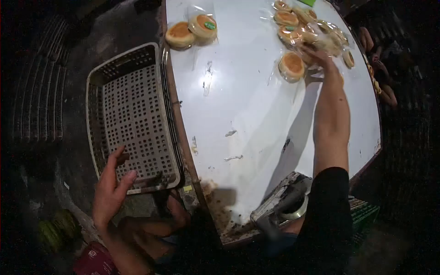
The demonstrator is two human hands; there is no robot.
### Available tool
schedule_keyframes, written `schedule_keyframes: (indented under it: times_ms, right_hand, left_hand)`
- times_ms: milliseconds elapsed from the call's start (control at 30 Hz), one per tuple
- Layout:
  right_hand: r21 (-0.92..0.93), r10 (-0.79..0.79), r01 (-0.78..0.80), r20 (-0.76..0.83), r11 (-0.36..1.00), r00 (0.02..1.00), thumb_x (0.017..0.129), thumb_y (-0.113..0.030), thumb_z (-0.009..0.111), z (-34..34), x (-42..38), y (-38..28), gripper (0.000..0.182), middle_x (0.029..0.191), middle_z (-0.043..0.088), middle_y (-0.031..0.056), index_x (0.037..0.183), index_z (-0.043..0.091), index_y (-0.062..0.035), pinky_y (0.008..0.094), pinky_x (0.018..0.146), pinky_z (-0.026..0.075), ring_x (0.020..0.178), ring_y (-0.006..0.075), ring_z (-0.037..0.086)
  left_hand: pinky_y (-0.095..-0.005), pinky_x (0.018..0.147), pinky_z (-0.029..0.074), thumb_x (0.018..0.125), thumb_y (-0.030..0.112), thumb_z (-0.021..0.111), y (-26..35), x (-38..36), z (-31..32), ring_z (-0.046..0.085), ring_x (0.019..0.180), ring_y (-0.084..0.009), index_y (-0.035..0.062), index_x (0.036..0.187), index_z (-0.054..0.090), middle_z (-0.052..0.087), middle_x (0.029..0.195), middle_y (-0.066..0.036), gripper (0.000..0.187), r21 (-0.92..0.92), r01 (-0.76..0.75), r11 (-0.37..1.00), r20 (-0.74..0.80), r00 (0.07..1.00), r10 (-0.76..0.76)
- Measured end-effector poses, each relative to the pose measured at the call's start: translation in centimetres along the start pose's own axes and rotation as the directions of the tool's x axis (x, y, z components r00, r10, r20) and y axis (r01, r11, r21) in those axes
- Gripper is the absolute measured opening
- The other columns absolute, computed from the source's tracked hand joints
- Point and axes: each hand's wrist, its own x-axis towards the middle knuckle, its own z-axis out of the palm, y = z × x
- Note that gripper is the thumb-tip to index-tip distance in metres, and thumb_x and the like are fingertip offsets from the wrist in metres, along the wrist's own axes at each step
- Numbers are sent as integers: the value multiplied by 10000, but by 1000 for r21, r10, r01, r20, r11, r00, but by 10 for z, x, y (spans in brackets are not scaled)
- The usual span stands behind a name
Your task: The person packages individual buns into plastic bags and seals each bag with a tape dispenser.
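My left hand [113,190] is by the near left side of a plastic crate [135,121] with a perforated bottom. Its thumb and fingers are apart, with nothing between them. My right arm stretches across the white tabletop, and my right hand [316,52] is among several round golden buns in clear wrappers at the far right. Its fingers are blurred and partly hidden by the wrappers, so I cannot make out a grip. One wrapped bun [291,66] lies just left of that hand.
Two wrapped buns [203,26] lie at the far left of the white table [238,110]. A tape dispenser [284,199] sits at its near edge. A green crate [364,213] is at the lower right. Parts of another person [387,91] show beyond the right edge.
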Motion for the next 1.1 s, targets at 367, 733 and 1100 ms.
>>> schedule_keyframes:
  times_ms: [367,733,1100]
  right_hand:
    - [16,187,-200,283,980,941,834,-614,533,20,-211,-270,717,1154,593,260,1275,472,-52,451,866,476,1076,390,578]
    - [4,111,-112,109,994,988,724,-419,755,27,-355,-276,522,849,650,186,920,541,15,377,665,481,774,298,642]
    - [980,455,-34,-59,194,888,940,-165,507,-35,-543,-372,319,1279,520,160,1229,475,-34,332,835,499,1072,234,584]
  left_hand:
    - [-443,968,424,897,518,533,-2,-10,3,482,1213,-374,4,1387,351,460,1321,-271,733,-50,-219,974,20,975,220]
    - [-399,888,485,882,570,525,16,-45,35,579,1097,-334,-21,1336,415,562,1216,-232,753,-117,-452,884,21,889,457]
    - [-310,830,515,937,314,551,101,-148,160,636,896,-183,-32,1158,537,660,972,-127,411,-780,-352,517,115,731,672]
